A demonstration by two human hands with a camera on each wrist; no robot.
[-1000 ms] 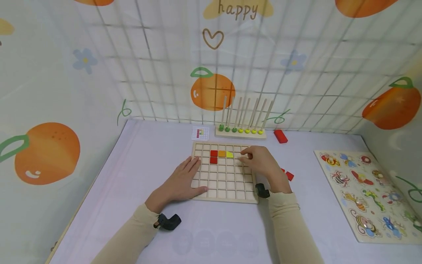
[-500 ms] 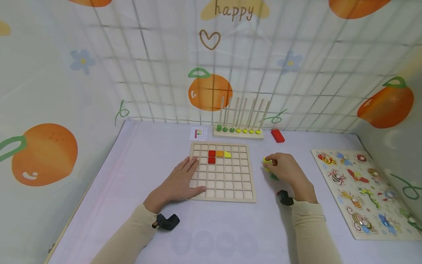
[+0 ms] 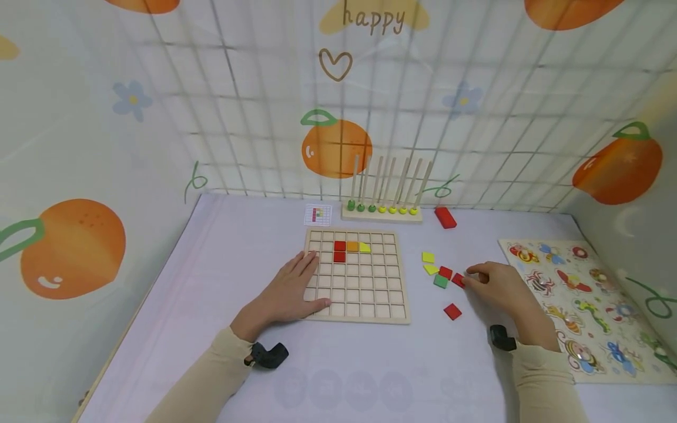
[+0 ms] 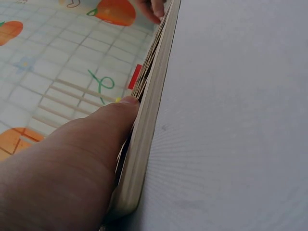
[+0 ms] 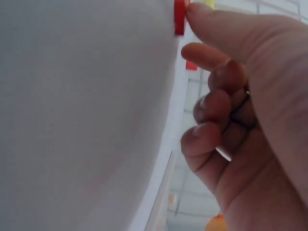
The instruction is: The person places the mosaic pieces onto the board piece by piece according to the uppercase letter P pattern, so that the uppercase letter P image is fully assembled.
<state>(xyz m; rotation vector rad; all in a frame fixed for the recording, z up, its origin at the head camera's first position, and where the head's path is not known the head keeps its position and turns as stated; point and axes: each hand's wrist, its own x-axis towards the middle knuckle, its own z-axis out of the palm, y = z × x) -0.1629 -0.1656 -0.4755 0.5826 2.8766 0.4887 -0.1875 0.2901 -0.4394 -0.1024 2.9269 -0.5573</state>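
Note:
My left hand [image 3: 285, 288] lies flat with spread fingers over the left edge of a wooden grid board [image 3: 370, 294]; in the left wrist view its thumb [image 4: 103, 125] rests along the board's rim. Set in the grid are two red squares [image 3: 339, 257], an orange square [image 3: 352, 247] and a yellow piece [image 3: 365, 248] with one rounded corner. At the right, my right hand [image 3: 499, 288] touches a red square tile [image 3: 458, 280] with its thumb, while the index finger stands apart. Beside that tile lie another red tile [image 3: 446, 273], a green tile [image 3: 441, 281] and two yellow pieces [image 3: 428, 257].
Nearer the front lies a lone red tile [image 3: 452, 311]. Behind the board are a small pattern card [image 3: 318, 215], a rack of upright pegs with beads [image 3: 382, 216] and a red block [image 3: 445, 218]. An insect puzzle board [image 3: 587, 311] lies far right, partly behind my right forearm.
My right hand has moved from the board to the loose tiles, then further right to a red tile. A yellow square it had at its fingertips now lies on the table. The left hand stays put.

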